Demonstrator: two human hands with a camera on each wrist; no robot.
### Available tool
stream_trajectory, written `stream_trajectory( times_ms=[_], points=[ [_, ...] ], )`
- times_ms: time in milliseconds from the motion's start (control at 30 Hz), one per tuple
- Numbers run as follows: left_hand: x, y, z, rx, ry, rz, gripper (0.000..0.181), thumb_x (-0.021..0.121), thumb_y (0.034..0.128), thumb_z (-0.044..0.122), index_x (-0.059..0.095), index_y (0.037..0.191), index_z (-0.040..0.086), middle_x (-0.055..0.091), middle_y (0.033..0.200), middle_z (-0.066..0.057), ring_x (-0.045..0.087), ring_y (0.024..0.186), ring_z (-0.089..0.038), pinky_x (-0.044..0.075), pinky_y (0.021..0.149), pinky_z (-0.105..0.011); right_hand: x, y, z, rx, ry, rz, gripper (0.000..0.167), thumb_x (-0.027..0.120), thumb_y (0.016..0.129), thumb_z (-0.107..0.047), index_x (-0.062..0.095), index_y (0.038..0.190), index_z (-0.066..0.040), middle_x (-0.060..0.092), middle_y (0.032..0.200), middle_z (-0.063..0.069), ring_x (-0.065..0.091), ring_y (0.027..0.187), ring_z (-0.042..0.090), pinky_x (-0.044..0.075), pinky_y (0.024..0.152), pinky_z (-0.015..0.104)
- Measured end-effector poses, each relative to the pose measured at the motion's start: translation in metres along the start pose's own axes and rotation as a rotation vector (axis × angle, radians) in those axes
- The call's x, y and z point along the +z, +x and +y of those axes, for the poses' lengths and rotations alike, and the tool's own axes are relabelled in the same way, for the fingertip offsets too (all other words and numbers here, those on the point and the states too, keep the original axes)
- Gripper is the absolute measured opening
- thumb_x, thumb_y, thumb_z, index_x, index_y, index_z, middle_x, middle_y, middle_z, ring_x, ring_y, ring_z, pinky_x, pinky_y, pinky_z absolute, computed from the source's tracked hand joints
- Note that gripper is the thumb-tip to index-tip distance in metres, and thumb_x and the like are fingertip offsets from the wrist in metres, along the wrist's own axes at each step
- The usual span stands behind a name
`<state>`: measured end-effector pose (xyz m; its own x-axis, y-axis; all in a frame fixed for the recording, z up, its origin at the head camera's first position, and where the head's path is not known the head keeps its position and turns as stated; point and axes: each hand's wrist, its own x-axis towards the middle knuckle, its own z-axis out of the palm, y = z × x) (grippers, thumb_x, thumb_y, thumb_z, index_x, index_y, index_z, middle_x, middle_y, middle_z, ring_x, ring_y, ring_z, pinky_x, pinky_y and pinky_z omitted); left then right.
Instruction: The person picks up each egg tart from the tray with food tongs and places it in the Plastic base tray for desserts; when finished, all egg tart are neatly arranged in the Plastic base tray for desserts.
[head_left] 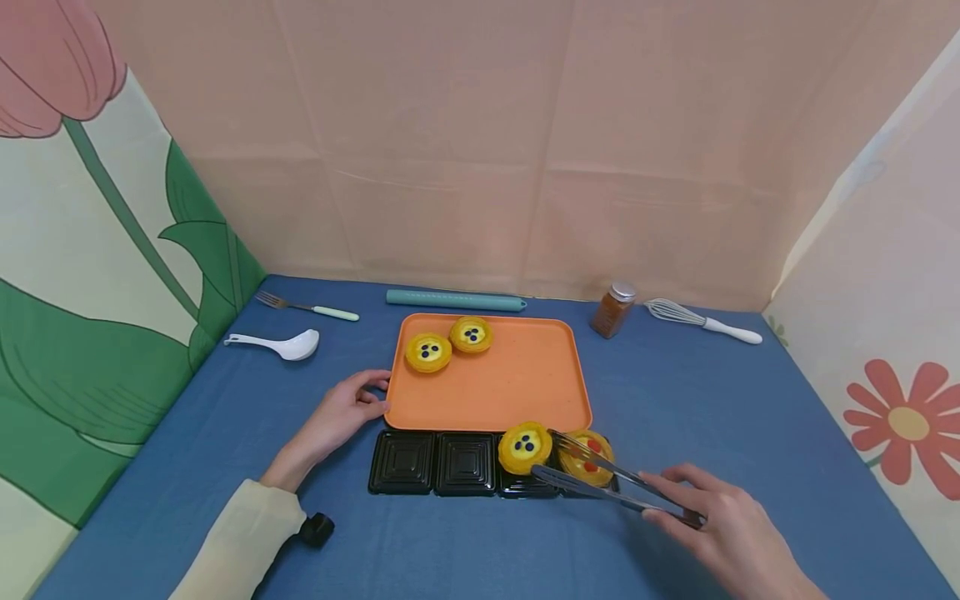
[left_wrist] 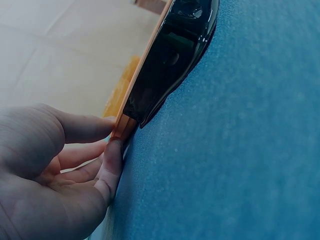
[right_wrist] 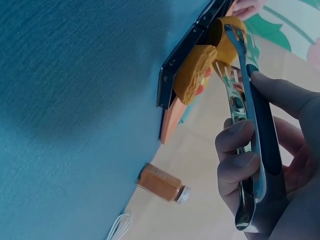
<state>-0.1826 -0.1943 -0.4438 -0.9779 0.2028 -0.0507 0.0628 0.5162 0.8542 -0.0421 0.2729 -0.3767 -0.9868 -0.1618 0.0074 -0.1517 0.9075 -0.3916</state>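
Note:
My left hand (head_left: pixel 339 418) pinches the left edge of an orange tray (head_left: pixel 517 375), thumb and finger on its rim in the left wrist view. Two egg tarts with dark berries, one at the left (head_left: pixel 428 352) and one beside it (head_left: pixel 472 334), sit on that tray. My right hand (head_left: pixel 723 521) holds metal food tongs (right_wrist: pixel 260 135). Their tips straddle a berry tart (head_left: pixel 524 447) in a black compartment tray (head_left: pixel 402 462); whether they squeeze it I cannot tell. Under the tongs, a tart with red pieces (right_wrist: pixel 192 75) lies in the rightmost compartment.
Behind the orange tray lies a teal rolling pin (head_left: pixel 456 301). A spice jar (head_left: pixel 613 309) and a whisk (head_left: pixel 701 320) are at the back right. A fork (head_left: pixel 307 307) and a white ladle (head_left: pixel 281 343) lie at the left. Fabric walls border the blue cloth.

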Motion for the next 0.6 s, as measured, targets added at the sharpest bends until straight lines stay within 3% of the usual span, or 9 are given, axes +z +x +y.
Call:
stream_trajectory(
  times_ms=[600],
  points=[
    [0.0003,-0.0008,0.0013,-0.002,-0.004,0.001,0.05,0.065,0.0984,0.011,0.05,0.144,0.0,0.057,0.129,-0.015,0.059,0.096,-0.023,0.048,0.085,-0.039,-0.004,-0.0071,0.0016,0.033,-0.079,-0.004,0.044,0.085,0.08,-0.035,0.075,0.122,-0.029,0.06,0.098,-0.006,0.043,0.061,0.001,0.039,0.052,0.024]
  ],
)
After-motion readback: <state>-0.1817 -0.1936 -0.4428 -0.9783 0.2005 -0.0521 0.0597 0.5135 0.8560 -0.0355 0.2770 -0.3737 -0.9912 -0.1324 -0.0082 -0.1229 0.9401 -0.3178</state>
